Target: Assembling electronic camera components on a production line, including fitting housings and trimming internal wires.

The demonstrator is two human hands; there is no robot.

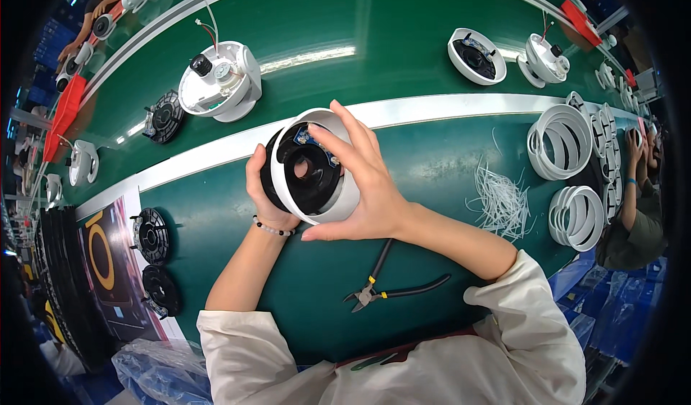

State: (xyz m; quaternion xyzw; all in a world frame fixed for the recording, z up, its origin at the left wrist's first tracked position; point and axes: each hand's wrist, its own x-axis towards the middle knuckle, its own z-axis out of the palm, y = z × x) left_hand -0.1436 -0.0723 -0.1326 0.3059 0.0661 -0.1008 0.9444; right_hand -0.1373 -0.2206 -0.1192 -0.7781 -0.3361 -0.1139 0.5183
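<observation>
Between my two hands is a round white camera housing (pixel 342 205), tilted so its opening faces up. Inside it sits a black ring-shaped insert (pixel 317 191) with a hole in the middle and a small blue circuit board (pixel 304 138) at its upper edge. My left hand (pixel 268 202), with a beaded bracelet at the wrist, grips the left side and the dark back part. From the right, my right hand (pixel 373 182) wraps round the white wall, thumb below and a fingertip reaching inside by the board. A pair of side cutters (pixel 368 295) lies with handles apart below my right forearm.
White plastic strips (pixel 502 202) lie in a pile at right, beside stacked white rings (pixel 560 143). Black discs (pixel 150 236) rest at left. Beyond the pale rail, a green belt carries a white camera base (pixel 220 81) with wires and another white housing (pixel 476 57). Other people stand at both sides.
</observation>
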